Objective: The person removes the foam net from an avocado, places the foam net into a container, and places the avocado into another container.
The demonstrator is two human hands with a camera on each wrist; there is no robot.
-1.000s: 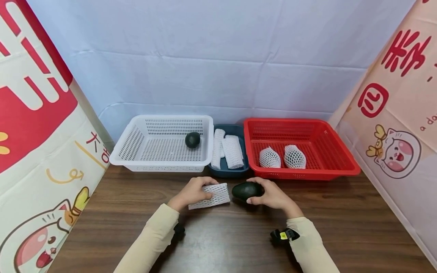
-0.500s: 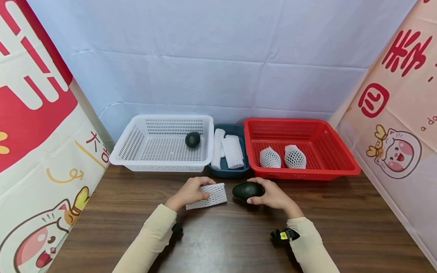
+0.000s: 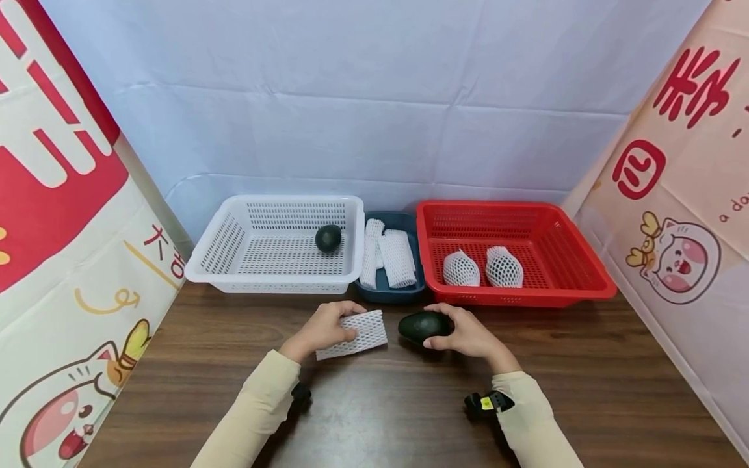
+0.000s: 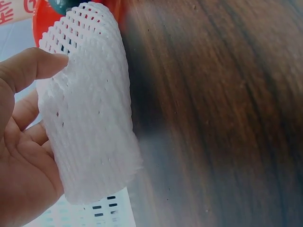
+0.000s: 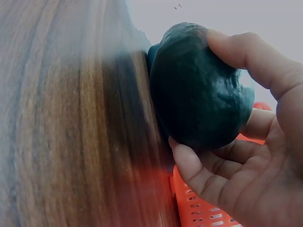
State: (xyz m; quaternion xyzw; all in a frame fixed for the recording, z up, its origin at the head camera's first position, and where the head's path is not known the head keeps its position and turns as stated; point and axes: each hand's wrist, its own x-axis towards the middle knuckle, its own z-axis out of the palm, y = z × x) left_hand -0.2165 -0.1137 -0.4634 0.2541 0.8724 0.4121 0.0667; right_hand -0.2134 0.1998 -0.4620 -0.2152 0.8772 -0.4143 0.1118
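My left hand holds a white foam net sleeve, thumb on one side and fingers behind it. The sleeve lies flattened, its far end pointing right, as the left wrist view also shows with the mesh filling the middle. A dark green avocado is gripped by my right hand, its narrower end toward the sleeve. In the right wrist view the thumb and fingers wrap round the avocado. A short gap separates sleeve and avocado, both low over the wooden table.
Behind the hands stand a white basket with one avocado, a blue tray with several foam net sleeves, and a red basket with two net-wrapped fruits. A cloth backdrop rises behind them.
My left hand has drifted slightly left with the foam net sleeve, widening the gap to the avocado. My right hand stays in place, still gripping the avocado.
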